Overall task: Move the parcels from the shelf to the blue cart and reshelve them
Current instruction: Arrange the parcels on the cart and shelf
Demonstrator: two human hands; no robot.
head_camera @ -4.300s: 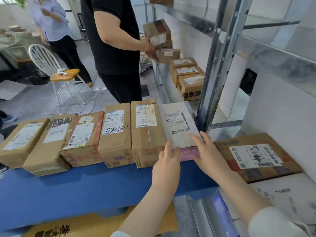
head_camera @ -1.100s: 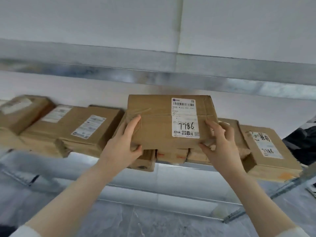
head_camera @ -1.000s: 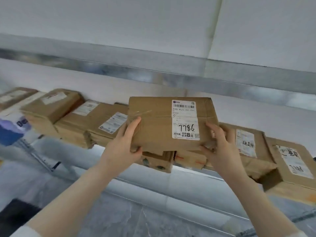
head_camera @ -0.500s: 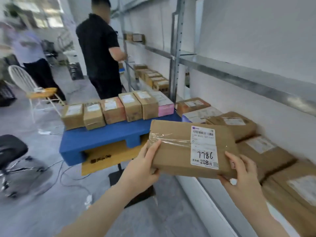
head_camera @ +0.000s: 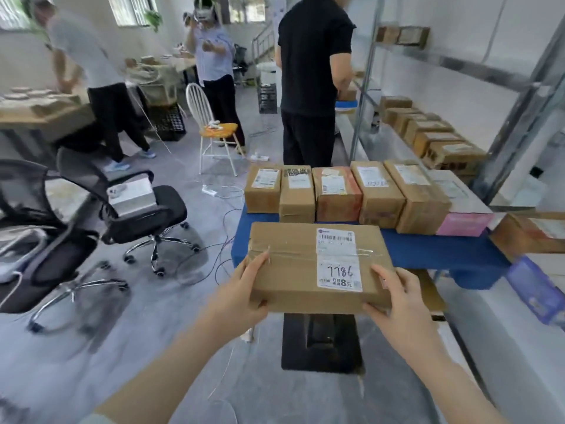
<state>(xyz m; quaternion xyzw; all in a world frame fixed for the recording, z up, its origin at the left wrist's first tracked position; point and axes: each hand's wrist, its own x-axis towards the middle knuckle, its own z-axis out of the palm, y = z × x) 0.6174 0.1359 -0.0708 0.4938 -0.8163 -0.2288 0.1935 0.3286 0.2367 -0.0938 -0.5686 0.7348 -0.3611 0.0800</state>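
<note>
- An office chair (head_camera: 146,211) stands on the floor at the left, with a white chair (head_camera: 211,133) further back.
- The left hand (head_camera: 241,296) grips the left end of the parcel (head_camera: 293,270): thumb pressed on its top, fingers curled underneath.
- The parcel is held level in the air between both hands, at the near edge of the cart (head_camera: 428,252). Whether it touches the cart cannot be told. Its white label (head_camera: 337,260) faces up and reads 7786.
- A person in black (head_camera: 312,71) stands beyond the cart, facing the shelf (head_camera: 516,123).
- A row of boxes (head_camera: 336,194) sits side by side along the far edge of the blue cart top: five brown ones, then a pink box (head_camera: 464,223) at the right end.
- The right hand (head_camera: 402,304) pinches the parcel's near right corner, thumb on top and fingers wrapped below.
- On the shelf at the right, a brown box (head_camera: 526,237) lies just beside the cart, and more shelved boxes (head_camera: 428,139) line up further back.
</note>
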